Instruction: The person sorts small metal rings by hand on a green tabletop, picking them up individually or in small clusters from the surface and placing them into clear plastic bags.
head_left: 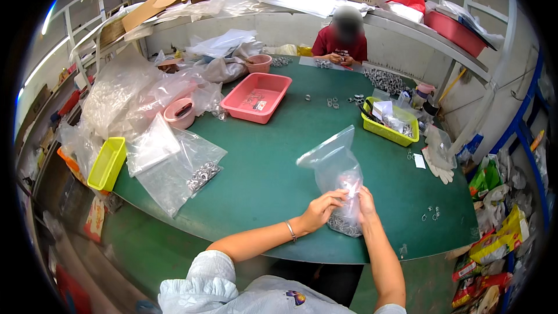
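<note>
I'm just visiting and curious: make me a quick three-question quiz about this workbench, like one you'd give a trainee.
1. True or false: the held clear bag has metal pieces at its bottom.
2. What colour is the basket by the left edge of the table?
A) blue
B) yellow-green
C) white
3. Fill in: the pale glove lies toward the picture's ____ side.

Key: 1 true; 2 B; 3 right.

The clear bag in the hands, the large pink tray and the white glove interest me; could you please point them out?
Clear bag [337, 172], head view: its upper part.
Large pink tray [245, 114], head view: its near wall.
White glove [439, 166], head view: around its middle.
</note>
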The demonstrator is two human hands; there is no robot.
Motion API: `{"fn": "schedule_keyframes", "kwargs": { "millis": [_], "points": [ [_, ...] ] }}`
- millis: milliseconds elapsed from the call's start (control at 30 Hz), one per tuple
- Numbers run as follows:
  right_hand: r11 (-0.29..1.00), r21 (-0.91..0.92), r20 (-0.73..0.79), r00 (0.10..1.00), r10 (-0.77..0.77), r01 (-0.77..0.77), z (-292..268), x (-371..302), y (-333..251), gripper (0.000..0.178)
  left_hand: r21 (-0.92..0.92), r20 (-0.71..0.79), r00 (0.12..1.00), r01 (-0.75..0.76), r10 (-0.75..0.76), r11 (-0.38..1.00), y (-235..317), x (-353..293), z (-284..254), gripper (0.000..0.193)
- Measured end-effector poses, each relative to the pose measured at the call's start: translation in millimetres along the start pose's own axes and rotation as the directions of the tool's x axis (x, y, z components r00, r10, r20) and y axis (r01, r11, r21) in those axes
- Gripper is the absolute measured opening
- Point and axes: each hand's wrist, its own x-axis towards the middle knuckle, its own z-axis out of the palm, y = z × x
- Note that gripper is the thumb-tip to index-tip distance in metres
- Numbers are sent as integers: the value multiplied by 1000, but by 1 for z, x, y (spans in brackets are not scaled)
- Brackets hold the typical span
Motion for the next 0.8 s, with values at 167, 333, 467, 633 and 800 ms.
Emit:
{"fn": "schedule_keyframes", "kwargs": {
  "millis": [167,333,467,633,800],
  "points": [
    [883,401,312,943,120,-245,-22,0,5,34,-254,-189,928,269,-320,929,-24,-9,0,11],
    [876,462,149,986,75,-137,-20,5,5,30,72,-98,974,212,-205,975,0,-7,4,13],
    [980,189,-227,974,-17,61,-5,11,16,28,197,-126,972,221,-199,955,-2,-15,-2,14],
    [993,-87,-177,980,-95,80,27,4,8,22,345,-75,995,84,-62,935,-7,-14,-14,15],
    [859,-507,-312,915,-256,68,-20,22,35,47,-92,-79,787,605,-611,791,-4,-26,-1,32]
  ]
}}
